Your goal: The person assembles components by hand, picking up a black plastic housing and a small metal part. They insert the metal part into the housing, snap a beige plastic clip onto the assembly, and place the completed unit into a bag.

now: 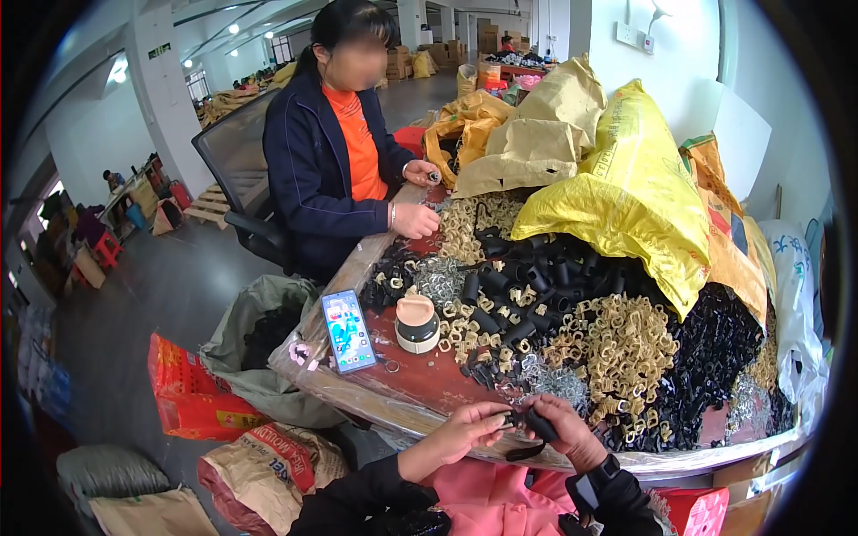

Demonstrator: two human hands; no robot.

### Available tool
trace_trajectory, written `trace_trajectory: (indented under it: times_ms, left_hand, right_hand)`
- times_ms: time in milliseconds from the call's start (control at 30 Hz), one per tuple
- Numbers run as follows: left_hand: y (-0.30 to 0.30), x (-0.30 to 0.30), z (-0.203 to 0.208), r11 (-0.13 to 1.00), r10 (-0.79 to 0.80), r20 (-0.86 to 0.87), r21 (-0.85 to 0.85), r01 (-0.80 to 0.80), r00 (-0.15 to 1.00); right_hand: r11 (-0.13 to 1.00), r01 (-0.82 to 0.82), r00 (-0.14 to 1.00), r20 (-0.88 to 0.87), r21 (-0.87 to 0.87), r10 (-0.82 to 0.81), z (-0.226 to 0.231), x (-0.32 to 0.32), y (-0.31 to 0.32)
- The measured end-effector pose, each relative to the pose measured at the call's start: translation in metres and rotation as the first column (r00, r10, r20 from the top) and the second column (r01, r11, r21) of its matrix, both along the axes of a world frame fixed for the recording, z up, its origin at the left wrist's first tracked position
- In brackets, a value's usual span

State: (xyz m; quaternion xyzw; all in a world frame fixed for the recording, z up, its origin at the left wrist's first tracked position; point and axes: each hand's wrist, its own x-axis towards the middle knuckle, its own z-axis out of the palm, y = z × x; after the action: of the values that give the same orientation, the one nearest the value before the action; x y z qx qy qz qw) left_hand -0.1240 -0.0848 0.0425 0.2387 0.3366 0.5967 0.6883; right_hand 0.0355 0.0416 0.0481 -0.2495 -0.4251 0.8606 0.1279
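Observation:
Just over the table's near edge, my two hands meet in front of a pink apron. My left hand (472, 431) is closed in a pinch on a small dark fitting (510, 419). Wrapped in the fingers of my right hand (565, 429) is a smooth black rounded plastic piece (539, 425), its end turned toward that fitting. A black strap-like loop (525, 453) hangs below it. Beyond my right hand lie a heap of beige plastic rings (630, 344), loose metal hardware (559, 382) and black tubes (517, 334).
A lit phone (349, 330) and a lidded jar (416, 326) stand on the red tabletop (393, 375). A yellow sack (626, 192) and a brown paper sack (545, 125) cover the far side. Across the table a co-worker (335, 161) handles small parts. Open bags (259, 339) sit at left.

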Motion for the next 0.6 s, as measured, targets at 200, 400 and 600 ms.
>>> trace_trajectory:
  times_ms: [200, 400, 600]
  left_hand:
    - [-0.002, 0.013, 0.003, 0.991, -0.132, -0.002, 0.020, 0.132, 0.991]
    - [0.000, 0.020, -0.014, 0.933, -0.359, -0.015, 0.002, 0.359, 0.933]
    - [0.002, 0.015, -0.015, 0.964, -0.262, 0.019, -0.039, 0.262, 0.965]
  right_hand:
    - [0.947, -0.215, 0.972, 0.150, 0.238, 0.183, -0.004, 0.008, 0.000]
    - [0.766, -0.312, 0.946, 0.256, 0.562, 0.197, -0.009, 0.010, 0.003]
    - [0.864, -0.122, 0.993, 0.066, 0.489, 0.102, -0.001, 0.010, -0.004]
